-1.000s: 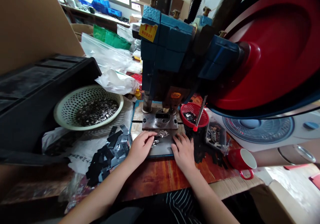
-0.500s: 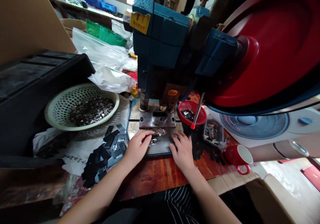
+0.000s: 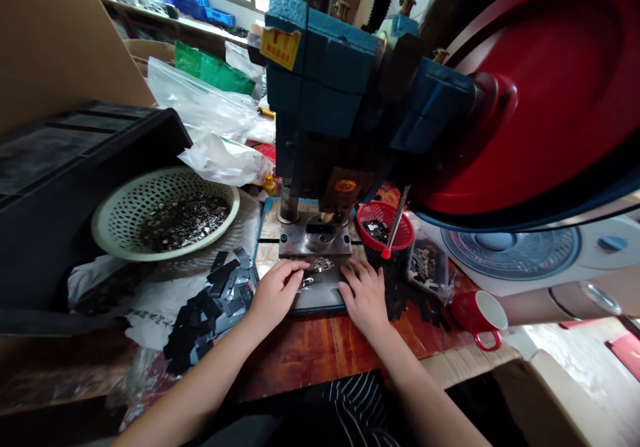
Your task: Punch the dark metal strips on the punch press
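My left hand (image 3: 277,288) is at the left side of the press's metal base plate (image 3: 325,295), thumb and fingers drawn together. Whatever may be between them is hidden. Small shiny metal pieces (image 3: 323,264) lie on the plate between my hands, just in front of the die block (image 3: 316,239). My right hand (image 3: 366,294) rests at the plate's right edge, fingers spread and holding nothing. Above the die stands the blue press (image 3: 325,67), its punch raised over the slot.
Dark flat metal strips (image 3: 207,310) are heaped on the left. Behind them sits a pale green basket (image 3: 115,224) of small metal bits. On the right are a red basket (image 3: 363,228), a clear box (image 3: 427,267) of parts, a red mug (image 3: 480,314) and the large red flywheel (image 3: 540,87).
The view has shifted very slightly. Both hands stay in almost the same places, and the press and metal pieces look unchanged.
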{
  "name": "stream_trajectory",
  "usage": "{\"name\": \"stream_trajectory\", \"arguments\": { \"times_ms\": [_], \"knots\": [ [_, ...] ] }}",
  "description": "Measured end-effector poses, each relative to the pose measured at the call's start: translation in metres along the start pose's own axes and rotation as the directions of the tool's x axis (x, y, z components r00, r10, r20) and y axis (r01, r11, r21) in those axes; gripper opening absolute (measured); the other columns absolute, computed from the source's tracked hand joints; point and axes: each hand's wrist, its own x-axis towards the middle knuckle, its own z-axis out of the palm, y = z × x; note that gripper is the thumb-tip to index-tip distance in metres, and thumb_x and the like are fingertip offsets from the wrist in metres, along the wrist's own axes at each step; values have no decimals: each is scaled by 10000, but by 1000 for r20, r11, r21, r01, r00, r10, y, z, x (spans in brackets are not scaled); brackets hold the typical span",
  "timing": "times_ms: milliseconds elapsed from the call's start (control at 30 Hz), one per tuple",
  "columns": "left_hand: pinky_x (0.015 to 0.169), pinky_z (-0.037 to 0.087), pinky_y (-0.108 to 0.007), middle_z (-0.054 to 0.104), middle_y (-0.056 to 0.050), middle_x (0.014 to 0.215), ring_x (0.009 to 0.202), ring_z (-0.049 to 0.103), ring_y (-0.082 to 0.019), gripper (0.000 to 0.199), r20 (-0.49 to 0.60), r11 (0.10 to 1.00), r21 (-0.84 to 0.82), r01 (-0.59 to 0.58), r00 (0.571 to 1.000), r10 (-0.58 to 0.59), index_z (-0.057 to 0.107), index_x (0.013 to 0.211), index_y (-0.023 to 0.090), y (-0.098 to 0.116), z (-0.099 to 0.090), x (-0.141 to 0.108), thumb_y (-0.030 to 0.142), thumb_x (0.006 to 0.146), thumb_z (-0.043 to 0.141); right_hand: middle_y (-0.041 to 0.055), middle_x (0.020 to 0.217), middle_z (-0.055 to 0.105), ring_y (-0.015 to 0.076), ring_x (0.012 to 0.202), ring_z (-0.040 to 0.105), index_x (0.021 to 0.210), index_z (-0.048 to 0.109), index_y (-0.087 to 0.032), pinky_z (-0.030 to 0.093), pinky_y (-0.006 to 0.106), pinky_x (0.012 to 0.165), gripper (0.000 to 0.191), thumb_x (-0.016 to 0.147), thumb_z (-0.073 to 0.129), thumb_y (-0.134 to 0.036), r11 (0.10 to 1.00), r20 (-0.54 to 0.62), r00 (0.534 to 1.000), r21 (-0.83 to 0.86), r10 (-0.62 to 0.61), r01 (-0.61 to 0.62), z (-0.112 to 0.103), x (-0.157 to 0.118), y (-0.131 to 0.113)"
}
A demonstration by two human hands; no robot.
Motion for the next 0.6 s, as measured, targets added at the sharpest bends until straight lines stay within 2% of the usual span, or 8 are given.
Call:
{"name": "stream_trajectory", "arguments": {
  "times_ms": [100,200,400,600],
  "knots": [
    [824,478,-335,649,-30,935,883,605,-178,234,1,1000,3,15,1000,-15,661,951,232,2,-1,0,306,862,458,37,1303,521,281,1266,360,1146,601,-304,176,579,1054,282,910,463,-371,1000,11,1000,2,-21,21,0,1,0],
    [830,473,-327,648,-32,950,906,602,-180,234,-9,1000,-9,21,1000,-21,663,949,227,3,-1,0,307,861,462,50,1298,523,276,1265,362,1160,595,-286,192,565,1056,292,910,465,-359,999,5,999,13,-38,38,-1,-2,0],
    [805,481,-313,621,-54,1006,921,589,-176,306,-50,998,-59,37,998,-40,613,1112,218,0,1,-1,310,879,437,59,1281,530,277,1268,364,1161,601,-280,228,550,1055,290,893,501,-332,992,-23,992,26,-122,123,-4,-16,5],
    [789,480,-311,621,-49,990,903,591,-175,264,-35,997,-72,30,999,-33,652,1021,228,1,1,-1,322,868,458,61,1187,588,237,1219,435,1115,623,-262,322,491,1043,259,885,510,-230,974,-114,974,91,-197,208,0,-36,10]
  ]
}}
